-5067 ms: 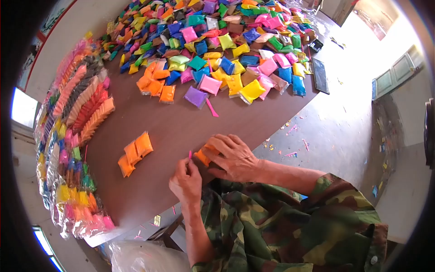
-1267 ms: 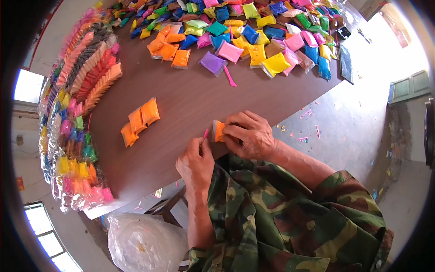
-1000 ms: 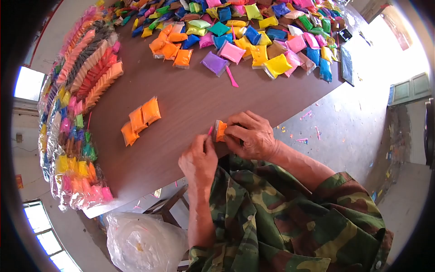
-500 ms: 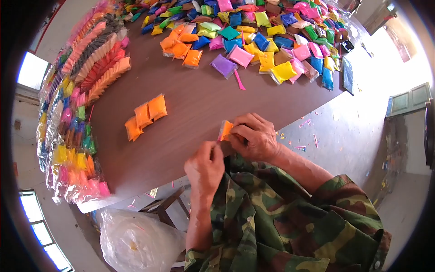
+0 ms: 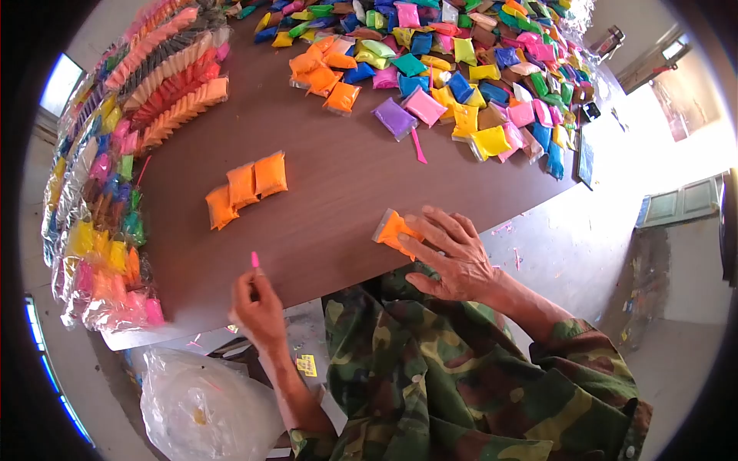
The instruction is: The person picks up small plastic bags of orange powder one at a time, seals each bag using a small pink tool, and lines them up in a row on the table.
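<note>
My left hand point(image 5: 259, 311) is closed in a pinch, with the pink end of a small plastic stick point(image 5: 255, 260) poking up past its fingertips. The rest of that stick is hidden by the fingers. Near the table's front edge, my right hand point(image 5: 453, 253) rests with spread fingers over an orange clay packet point(image 5: 393, 229). The fingertips touch the packet, and its clear flat end points away from the hand. Three more orange clay packets point(image 5: 244, 185) lie overlapping in a slanting row, up and left of the packet under my right hand.
A large heap of coloured clay packets point(image 5: 465, 119) covers the far side of the brown table point(image 5: 323, 165). Bagged rows of packets point(image 5: 181, 111) line the left edge. A pink plastic tool point(image 5: 418, 146) lies beside the heap. Below the table stands a clear plastic bag point(image 5: 204, 403).
My left hand has moved left, away from the orange packet, and the pink stick now shows in it. My right hand has spread its fingers over the packet, which shows more fully.
</note>
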Demonstrator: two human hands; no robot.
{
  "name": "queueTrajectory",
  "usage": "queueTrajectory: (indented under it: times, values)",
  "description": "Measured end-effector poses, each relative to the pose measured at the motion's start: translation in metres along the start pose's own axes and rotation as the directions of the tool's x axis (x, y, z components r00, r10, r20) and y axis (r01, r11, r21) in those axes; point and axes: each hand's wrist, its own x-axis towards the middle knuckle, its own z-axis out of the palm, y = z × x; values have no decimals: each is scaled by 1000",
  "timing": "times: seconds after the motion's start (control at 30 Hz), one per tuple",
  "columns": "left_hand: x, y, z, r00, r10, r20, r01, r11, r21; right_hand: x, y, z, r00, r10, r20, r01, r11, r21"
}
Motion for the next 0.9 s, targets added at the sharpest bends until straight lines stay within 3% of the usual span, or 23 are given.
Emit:
queueTrajectory:
  times: [0.1, 0.17, 0.33, 0.6, 0.8, 0.9]
  values:
    - [5, -17, -11, 989, -149, 15, 149, 989, -8, 1, 4, 4, 996, -51, 74, 48, 998, 46]
    - [5, -18, -7, 996, -81, -26, 81, 997, 0, -1, 5, 9, 995, -44, 95, 41, 999, 33]
    - [5, -15, -5, 992, -123, -34, 123, 992, -12, -1, 3, 13, 994, -40, 99, 45, 998, -54]
    - [-1, -19, -1, 989, -83, -126, 69, 991, -115, 8, -8, 3, 994, -64, 90, 71, 995, -77]
    - [0, -19, -4, 990, -51, -130, 35, 992, -124, 13, -5, -1, 997, -58, 49, 56, 997, 48]
    - [-1, -18, -5, 990, -45, -132, 29, 992, -122, 25, -7, 6, 994, 80, -80, -63, 978, 200]
